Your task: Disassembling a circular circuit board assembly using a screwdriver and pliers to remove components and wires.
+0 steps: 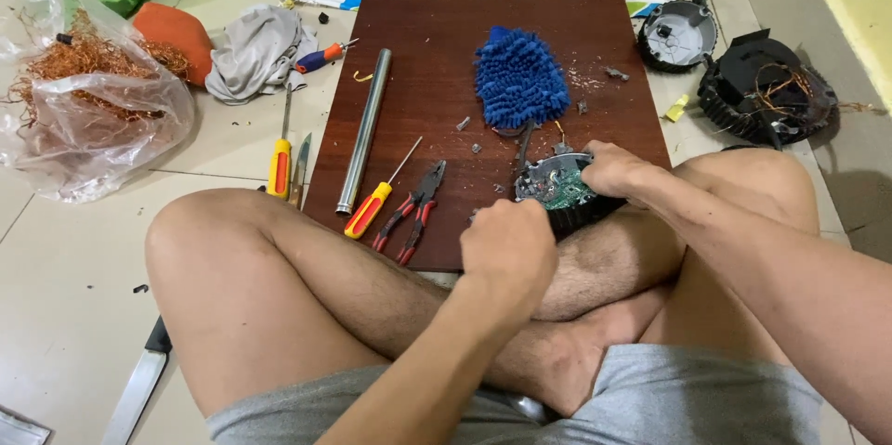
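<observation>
I sit cross-legged on a tiled floor with a dark wooden board [437,64] in front of my legs. A round black device [567,189] with a green circuit board showing inside rests at the board's near edge. My right hand [618,169] grips its far right rim. My left hand [509,245] is closed in a fist at its near left side; what it holds is hidden. A blue fluffy mitt [520,78] lies just beyond the device.
On the board lie a metal tube [364,129], a yellow-handled screwdriver [376,203] and red-handled pliers [413,213]. Left: another screwdriver [280,162], a grey cloth [255,50], a bag of copper wire [88,83]. Right: opened black housings [762,92]. A knife [139,380] lies by my left knee.
</observation>
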